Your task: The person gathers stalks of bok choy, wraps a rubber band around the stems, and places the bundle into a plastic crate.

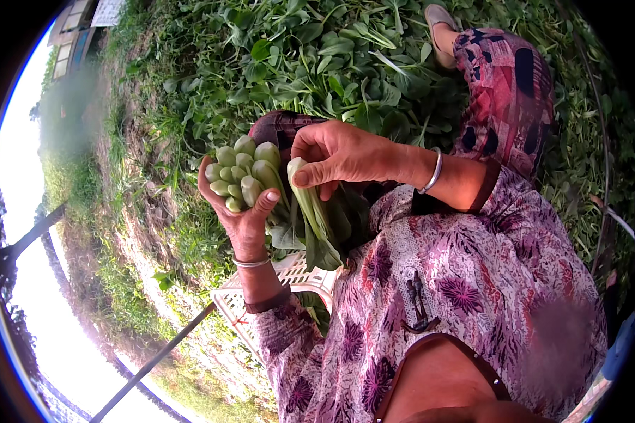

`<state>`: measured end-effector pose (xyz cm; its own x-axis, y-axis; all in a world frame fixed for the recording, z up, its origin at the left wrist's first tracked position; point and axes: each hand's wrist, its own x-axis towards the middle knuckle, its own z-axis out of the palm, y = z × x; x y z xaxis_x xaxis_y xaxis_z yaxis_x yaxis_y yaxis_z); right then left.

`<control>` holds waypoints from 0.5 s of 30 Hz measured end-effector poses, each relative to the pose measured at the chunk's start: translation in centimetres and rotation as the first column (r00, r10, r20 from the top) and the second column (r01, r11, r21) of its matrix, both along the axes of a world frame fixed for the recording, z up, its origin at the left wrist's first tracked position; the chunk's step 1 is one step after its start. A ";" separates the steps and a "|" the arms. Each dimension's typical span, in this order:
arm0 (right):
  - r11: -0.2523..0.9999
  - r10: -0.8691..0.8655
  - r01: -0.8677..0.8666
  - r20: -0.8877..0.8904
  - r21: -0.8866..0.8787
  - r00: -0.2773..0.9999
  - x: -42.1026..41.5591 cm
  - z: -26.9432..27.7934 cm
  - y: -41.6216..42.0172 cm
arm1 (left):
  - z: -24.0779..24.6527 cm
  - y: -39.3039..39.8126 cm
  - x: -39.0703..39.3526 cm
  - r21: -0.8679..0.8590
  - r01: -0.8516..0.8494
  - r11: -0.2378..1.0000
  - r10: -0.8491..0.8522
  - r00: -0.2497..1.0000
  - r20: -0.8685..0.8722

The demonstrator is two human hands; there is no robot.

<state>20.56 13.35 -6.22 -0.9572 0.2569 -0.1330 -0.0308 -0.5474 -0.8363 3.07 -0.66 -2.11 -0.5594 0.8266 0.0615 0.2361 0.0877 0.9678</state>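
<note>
My left hand (243,217) is wrapped around a bunch of small bok choy (238,172), its pale green stem bases pointing up and outward. Close beside it, my right hand (320,164) pinches a single bok choy plant (309,203) near its whitish base, between thumb and fingers. That plant's stalks and dark leaves hang down towards the patterned blouse. Leaves from the bunch droop below my left hand and are partly hidden. Each wrist wears a silver-coloured bangle.
Loose leafy greens (338,58) cover the ground around my legs and foot. A pale plastic crate (272,285) with slotted walls stands below my left wrist, with leaves inside. Grass and bare soil lie to the left, with thin poles (153,362) crossing there.
</note>
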 end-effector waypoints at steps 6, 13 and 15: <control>0.998 -0.044 0.048 -0.093 0.038 0.995 -0.2 -0.7 -0.5 | -0.1 0.0 0.0 0.034 0.026 0.999 -0.028 0.999 0.043; 0.765 -0.326 0.358 -0.156 0.536 0.932 -0.3 0.9 -2.7 | 0.5 0.3 0.3 -0.007 0.045 0.999 -0.045 0.999 0.012; 0.674 -0.364 0.393 -0.182 0.625 0.913 -0.5 0.9 -2.8 | 0.6 0.3 0.4 0.013 0.057 0.998 -0.057 0.997 0.046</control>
<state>20.04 10.59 -5.31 -0.7592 0.6074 0.2337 -0.1555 0.1794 -0.9714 3.50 -0.32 -1.53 -0.5139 0.8566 0.0463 0.1953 0.0643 0.9786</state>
